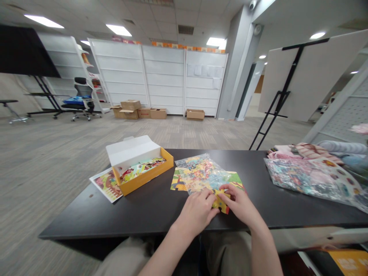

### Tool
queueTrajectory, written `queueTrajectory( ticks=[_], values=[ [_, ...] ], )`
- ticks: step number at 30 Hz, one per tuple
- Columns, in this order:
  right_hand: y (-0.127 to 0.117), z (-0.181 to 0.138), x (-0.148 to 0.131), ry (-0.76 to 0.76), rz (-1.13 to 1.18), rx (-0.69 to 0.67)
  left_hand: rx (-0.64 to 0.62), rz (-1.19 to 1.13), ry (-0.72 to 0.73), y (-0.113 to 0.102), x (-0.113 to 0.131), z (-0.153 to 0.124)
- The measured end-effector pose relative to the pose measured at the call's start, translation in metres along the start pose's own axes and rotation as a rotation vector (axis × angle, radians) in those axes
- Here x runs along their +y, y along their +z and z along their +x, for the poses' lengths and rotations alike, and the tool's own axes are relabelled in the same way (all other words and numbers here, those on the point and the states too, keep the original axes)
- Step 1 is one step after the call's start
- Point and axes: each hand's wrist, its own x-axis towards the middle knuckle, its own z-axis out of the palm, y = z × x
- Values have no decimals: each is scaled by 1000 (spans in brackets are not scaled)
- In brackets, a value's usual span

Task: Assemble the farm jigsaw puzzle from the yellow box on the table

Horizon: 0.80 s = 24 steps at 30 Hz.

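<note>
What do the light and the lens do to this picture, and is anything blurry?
Head view: ceiling lights wash out to white; head view: glints speckle the clear plastic bag at right; head view: the pale board looks stretched and slanted toward the corner; head view: fine detail is soft on the yellow piece at the hands.

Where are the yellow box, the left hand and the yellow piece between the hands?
Yellow box (pixel 147 177): head view, front wall.
Left hand (pixel 200 206): head view, back of the hand.
Yellow piece (pixel 222 203): head view, printed face.
</note>
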Motion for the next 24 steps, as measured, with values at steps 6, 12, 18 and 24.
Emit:
queueTrajectory(
  ticks=[6,12,18,24],
  values=[
    [-16,-4,-2,52,187,64,178,30,-79,-6,-8,-1],
    [-13,-3,-11,79,244,170,94,135,-201,-4,-21,-2],
    [4,3,-17,66,324,167,181,100,-220,0,-23,-2],
    [34,23,-29,76,362,94,248,109,-163,7,-24,-1]
  ],
)
